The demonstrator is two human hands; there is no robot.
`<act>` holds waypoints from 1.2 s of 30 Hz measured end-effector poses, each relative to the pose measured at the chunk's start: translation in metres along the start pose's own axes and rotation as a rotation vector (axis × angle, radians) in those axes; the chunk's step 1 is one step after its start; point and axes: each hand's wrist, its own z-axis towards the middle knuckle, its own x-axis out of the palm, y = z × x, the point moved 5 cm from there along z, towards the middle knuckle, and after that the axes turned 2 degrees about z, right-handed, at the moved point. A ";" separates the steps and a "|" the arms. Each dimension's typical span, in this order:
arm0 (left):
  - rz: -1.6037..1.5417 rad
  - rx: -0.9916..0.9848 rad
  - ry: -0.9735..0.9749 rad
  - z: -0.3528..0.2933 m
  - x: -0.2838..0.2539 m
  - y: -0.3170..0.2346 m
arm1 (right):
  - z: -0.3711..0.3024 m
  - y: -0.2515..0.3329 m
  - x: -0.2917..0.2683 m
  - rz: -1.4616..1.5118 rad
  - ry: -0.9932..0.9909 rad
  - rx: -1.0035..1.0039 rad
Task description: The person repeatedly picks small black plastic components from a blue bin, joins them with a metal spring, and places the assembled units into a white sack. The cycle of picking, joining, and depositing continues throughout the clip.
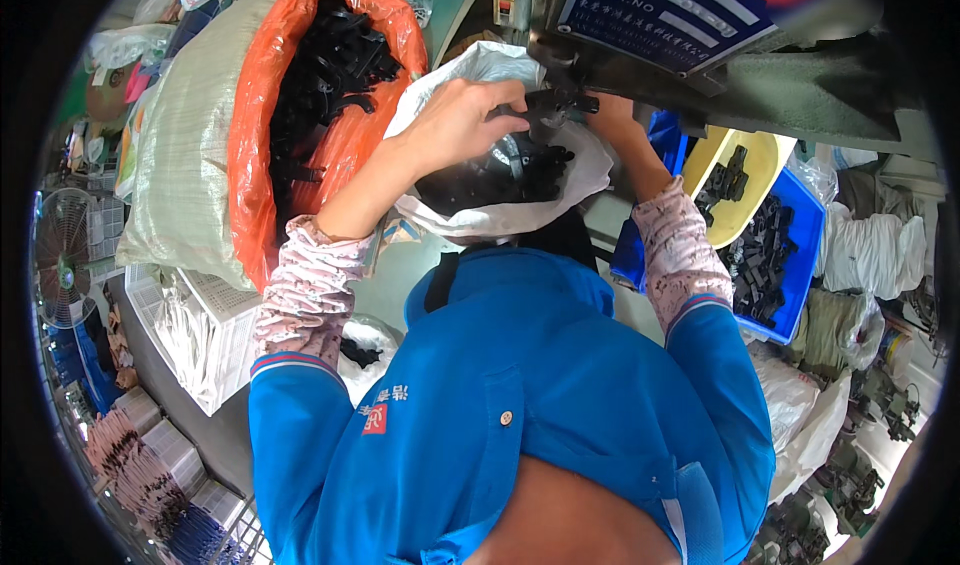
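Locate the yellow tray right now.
In the head view, the yellow tray sits on the person's right, resting on the blue bin of black parts, just beyond the right hand and under the machine's edge.

Head fisheye, looking steeply down, close.
Single view; white bag (500, 220) sits centre, just beyond the person's chest.
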 end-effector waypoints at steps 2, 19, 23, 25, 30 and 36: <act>-0.032 -0.028 0.002 -0.002 0.000 -0.002 | 0.000 -0.003 0.010 0.041 0.061 0.023; 0.192 0.124 -0.320 -0.078 0.022 0.074 | -0.004 -0.010 0.011 -0.063 0.291 0.223; 0.019 -0.603 -0.950 -0.107 -0.067 0.196 | -0.011 -0.023 0.007 0.022 0.080 0.020; 0.190 -0.899 -0.929 -0.125 -0.094 0.264 | -0.012 -0.023 0.002 0.081 0.067 -0.041; 0.452 -0.990 -0.644 -0.121 -0.094 0.320 | -0.009 -0.003 -0.037 0.606 0.178 0.616; -0.435 -1.230 -0.781 -0.172 -0.053 0.337 | -0.015 0.061 -0.113 1.819 0.038 0.960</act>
